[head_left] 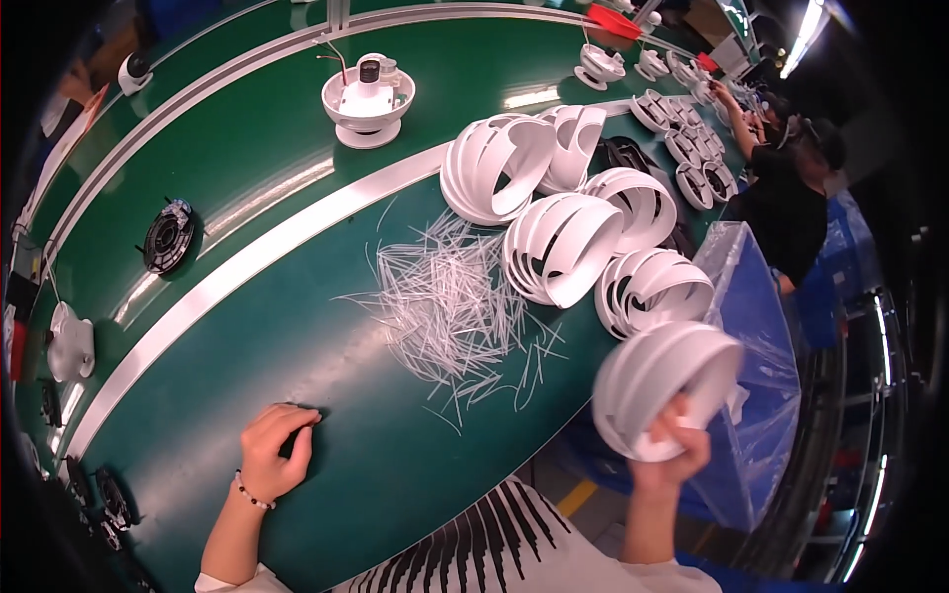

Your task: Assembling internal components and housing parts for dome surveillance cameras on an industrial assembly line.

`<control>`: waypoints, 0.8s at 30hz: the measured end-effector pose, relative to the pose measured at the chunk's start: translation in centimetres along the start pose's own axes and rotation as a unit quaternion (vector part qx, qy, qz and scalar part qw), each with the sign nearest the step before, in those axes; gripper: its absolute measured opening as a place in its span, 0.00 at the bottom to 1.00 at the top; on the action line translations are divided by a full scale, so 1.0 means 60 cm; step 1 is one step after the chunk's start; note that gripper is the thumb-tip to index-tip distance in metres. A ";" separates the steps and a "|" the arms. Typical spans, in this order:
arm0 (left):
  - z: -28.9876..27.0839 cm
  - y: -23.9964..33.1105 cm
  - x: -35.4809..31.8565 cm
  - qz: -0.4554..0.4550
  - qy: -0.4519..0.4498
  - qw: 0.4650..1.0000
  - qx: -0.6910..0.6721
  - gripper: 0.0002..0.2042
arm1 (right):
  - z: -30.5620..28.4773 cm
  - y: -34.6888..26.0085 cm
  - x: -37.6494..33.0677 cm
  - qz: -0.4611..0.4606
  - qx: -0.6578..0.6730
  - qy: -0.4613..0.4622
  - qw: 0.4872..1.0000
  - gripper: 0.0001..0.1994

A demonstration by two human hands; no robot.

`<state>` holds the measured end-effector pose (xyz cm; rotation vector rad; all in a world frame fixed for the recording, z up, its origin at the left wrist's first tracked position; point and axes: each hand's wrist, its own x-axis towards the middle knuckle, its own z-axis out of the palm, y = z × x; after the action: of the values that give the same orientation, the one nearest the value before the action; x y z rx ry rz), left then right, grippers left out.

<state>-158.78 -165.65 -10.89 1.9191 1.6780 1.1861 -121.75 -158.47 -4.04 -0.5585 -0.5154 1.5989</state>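
Note:
At the table's right edge my right hand [676,447] grips a white slotted plastic shell [633,381], its fingers inside the open rim. Hand and shell are slightly blurred. My left hand [274,450] rests on the green tabletop [366,494], its fingers curled toward the thumb. A small dark spot shows at its fingertips; I cannot make out whether it is a held thing or shadow. Just beyond the held shell, more white slotted shells [563,247] are grouped together. Left of them lies a loose heap of thin white plastic strips [450,301].
Beside the table, a blue bin [756,376] is lined with clear plastic. Across a pale rail [247,247], a belt carries a white round-based assembly [366,104] with wires and a black ring-shaped part [168,237]. Co-workers [791,188] sit at the far right near trays of parts.

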 end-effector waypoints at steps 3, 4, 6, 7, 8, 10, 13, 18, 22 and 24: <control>0.004 -0.001 -0.003 0.007 -0.005 1.000 -0.007 0.08 | -0.062 0.054 0.015 0.057 0.116 0.027 0.991 0.11; 0.002 0.001 -0.006 0.007 -0.004 1.000 -0.005 0.08 | -0.094 0.070 0.026 0.072 0.149 -0.019 0.986 0.14; -0.001 0.002 -0.009 0.005 -0.005 1.000 0.003 0.08 | -0.081 0.084 0.041 0.015 0.012 0.136 0.991 0.20; -0.003 0.003 -0.010 0.003 -0.006 1.000 0.009 0.08 | -0.094 0.087 0.048 0.012 0.021 0.139 0.990 0.24; -0.001 0.003 -0.010 0.005 -0.008 1.000 0.008 0.08 | -0.102 0.088 0.051 -0.002 -0.029 0.164 0.986 0.23; 0.003 0.002 -0.009 0.004 -0.005 1.000 0.008 0.08 | -0.096 0.088 0.056 -0.062 -0.220 0.145 0.963 0.22; 0.007 0.007 -0.004 0.009 -0.009 1.000 0.022 0.08 | -0.078 0.096 0.054 -0.125 -0.272 0.162 0.941 0.34; -0.005 0.005 -0.001 -0.001 -0.012 0.999 0.036 0.08 | -0.090 0.131 0.077 -0.211 -0.446 0.187 0.849 0.34; -0.020 -0.002 0.007 0.048 -0.014 0.999 0.017 0.08 | -0.078 0.111 0.049 -0.214 -0.507 0.210 0.808 0.31; -0.058 -0.022 0.051 0.145 0.034 0.981 0.122 0.07 | -0.071 0.080 0.026 -0.283 -0.621 0.118 0.721 0.32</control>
<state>-162.41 -163.43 -8.62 2.3638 1.6866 1.2051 -122.93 -157.35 -10.44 -1.4046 -1.4121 0.3741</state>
